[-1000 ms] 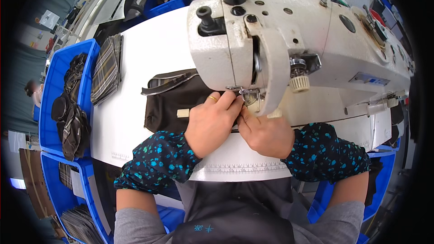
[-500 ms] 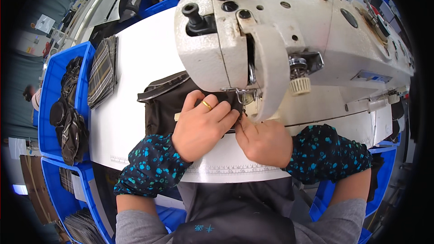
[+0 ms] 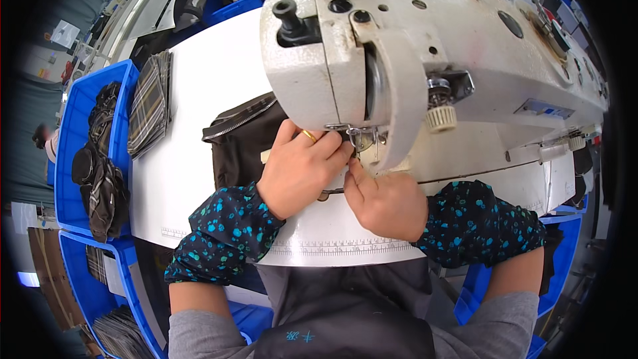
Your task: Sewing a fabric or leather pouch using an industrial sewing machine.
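A dark brown fabric piece with a metal zipper along its far edge lies on the white table, its right end under the head of a white sewing machine. My left hand, wearing a gold ring, rests over this piece with curled fingers closed on its right part. Close beside those fingertips, my right hand pinches the fabric's edge just in front of the metal presser foot. The fingertips and the machine head hide the fabric at the needle.
Folded plaid fabric pieces are stacked on the table's left side. Beyond them stands a blue bin of dark pieces, with another blue bin nearer me. A printed ruler runs along the table's front edge.
My left hand has shifted slightly right and away from me, toward the presser foot, and the fabric's near edge has drawn in under it. The right hand has barely moved.
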Available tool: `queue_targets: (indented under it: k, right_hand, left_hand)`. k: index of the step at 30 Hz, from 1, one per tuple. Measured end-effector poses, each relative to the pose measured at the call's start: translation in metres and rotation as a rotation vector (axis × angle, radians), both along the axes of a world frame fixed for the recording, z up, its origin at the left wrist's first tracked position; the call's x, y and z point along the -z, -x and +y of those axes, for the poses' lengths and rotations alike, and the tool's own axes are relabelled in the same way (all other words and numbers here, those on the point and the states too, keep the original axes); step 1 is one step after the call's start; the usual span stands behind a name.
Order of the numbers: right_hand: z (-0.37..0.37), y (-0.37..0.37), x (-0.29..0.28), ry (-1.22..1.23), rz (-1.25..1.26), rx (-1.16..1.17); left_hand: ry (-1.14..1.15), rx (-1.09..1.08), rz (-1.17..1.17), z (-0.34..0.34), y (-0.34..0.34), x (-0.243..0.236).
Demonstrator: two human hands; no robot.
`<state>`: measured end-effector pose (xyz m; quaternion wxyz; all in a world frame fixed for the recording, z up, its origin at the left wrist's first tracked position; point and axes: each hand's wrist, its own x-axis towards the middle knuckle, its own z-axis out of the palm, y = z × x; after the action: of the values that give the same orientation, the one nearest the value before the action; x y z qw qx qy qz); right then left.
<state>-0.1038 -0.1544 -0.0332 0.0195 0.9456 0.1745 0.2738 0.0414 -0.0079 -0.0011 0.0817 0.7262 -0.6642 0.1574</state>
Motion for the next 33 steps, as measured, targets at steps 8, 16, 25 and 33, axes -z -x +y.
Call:
queue_targets:
  k: [8,16,25,33]
  right_hand:
    - [-0.003,0.000,-0.006,-0.011,0.021,0.042]
    - [0.000,0.005,-0.004,-0.047,0.040,0.026]
    - [0.004,0.006,0.002,-0.042,0.050,0.060]
    - [0.005,0.009,0.001,-0.046,0.036,-0.070]
  left_hand:
    - [0.067,-0.036,0.102,0.008,0.002,-0.003]
    - [0.083,-0.007,0.107,0.007,0.006,-0.001]
    - [0.052,-0.039,0.271,0.003,0.007,0.003]
    - [0.073,-0.019,0.246,0.002,0.012,0.003]
